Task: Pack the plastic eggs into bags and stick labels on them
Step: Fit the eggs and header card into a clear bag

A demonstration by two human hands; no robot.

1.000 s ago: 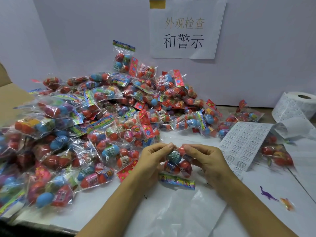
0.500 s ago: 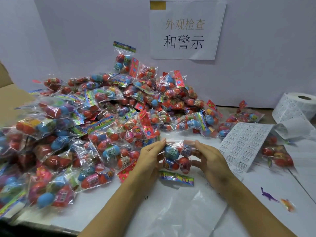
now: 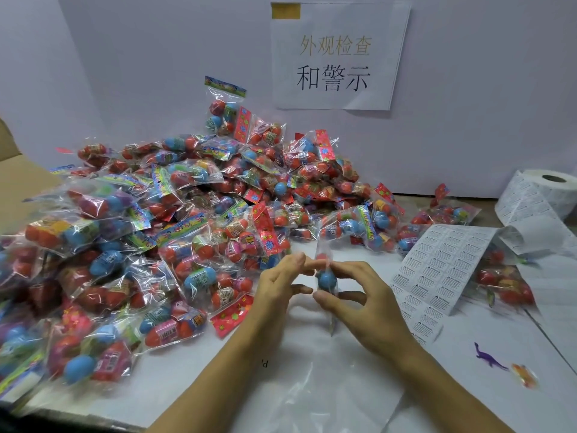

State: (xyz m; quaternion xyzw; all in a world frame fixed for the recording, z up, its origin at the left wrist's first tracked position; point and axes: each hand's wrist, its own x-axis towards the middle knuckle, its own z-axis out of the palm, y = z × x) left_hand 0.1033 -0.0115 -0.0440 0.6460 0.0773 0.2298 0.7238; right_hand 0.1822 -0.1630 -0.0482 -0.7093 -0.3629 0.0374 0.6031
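A small clear bag of plastic eggs [image 3: 326, 278], with a blue egg showing, stands edge-on above the white table. My right hand [image 3: 362, 298] pinches it between the thumb below and the fingers above. My left hand [image 3: 279, 285] is just left of it, fingers loosely extended, the index fingertip touching the bag's side. A sheet of white warning labels [image 3: 437, 270] lies to the right, running from a label roll [image 3: 549, 189]. A big pile of packed egg bags [image 3: 187, 214] fills the left and back of the table.
Empty clear bags [image 3: 312, 389] lie near the front edge under my forearms. A purple toy dinosaur [image 3: 488, 357] and an orange toy [image 3: 526, 375] lie at the right. More packed bags [image 3: 502, 282] sit beside the label sheet. A cardboard box [image 3: 18, 182] is at the far left.
The bag has been turned from lying flat between both hands to standing edge-on in my right hand. My left hand has loosened its hold and now only touches it.
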